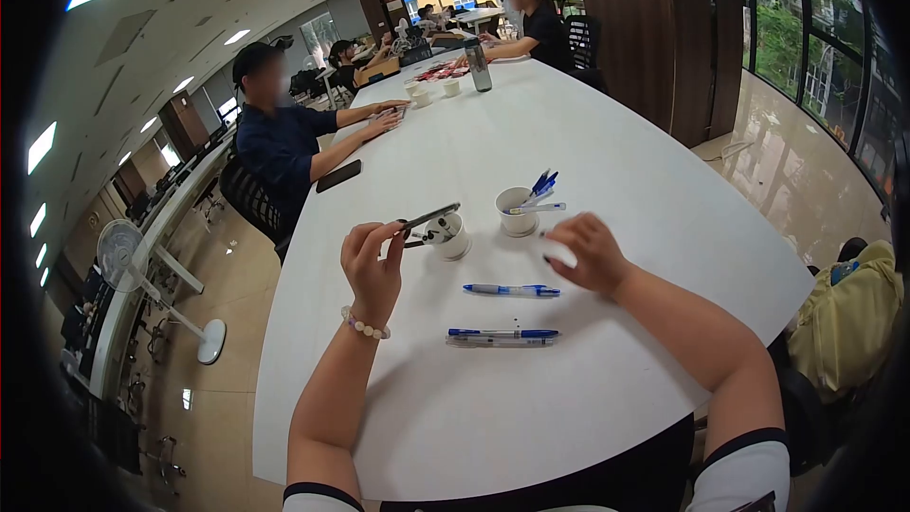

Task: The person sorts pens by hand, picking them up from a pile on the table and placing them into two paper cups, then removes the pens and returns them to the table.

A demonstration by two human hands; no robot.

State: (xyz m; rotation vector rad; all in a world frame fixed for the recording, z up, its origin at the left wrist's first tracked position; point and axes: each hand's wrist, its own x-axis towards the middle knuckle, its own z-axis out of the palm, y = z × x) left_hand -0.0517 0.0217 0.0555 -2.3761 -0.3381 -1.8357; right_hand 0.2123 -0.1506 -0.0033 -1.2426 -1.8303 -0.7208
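My left hand (372, 261), with a beaded bracelet at its wrist, pinches a dark pen (438, 215) above a white paper cup (457, 248). Several black pens stand in that cup. To its right, another white cup (517, 224) holds several blue pens (542, 186), one lying slanted across the rim. Beside this second cup, my right hand (590, 254) hovers with thumb and forefinger apart and nothing visible between them. In front of the cups lies a blue pen (512, 290). Closer to me, a second blue pen (502, 333) rests alongside a clear pen (500, 342).
A person in a dark cap sits at the table's left side, near a black phone (339, 176). Farther back stand a grey bottle (478, 66) and several small cups (451, 89); another person works there. A fan (121, 256) stands left, a yellow bag (846, 322) right.
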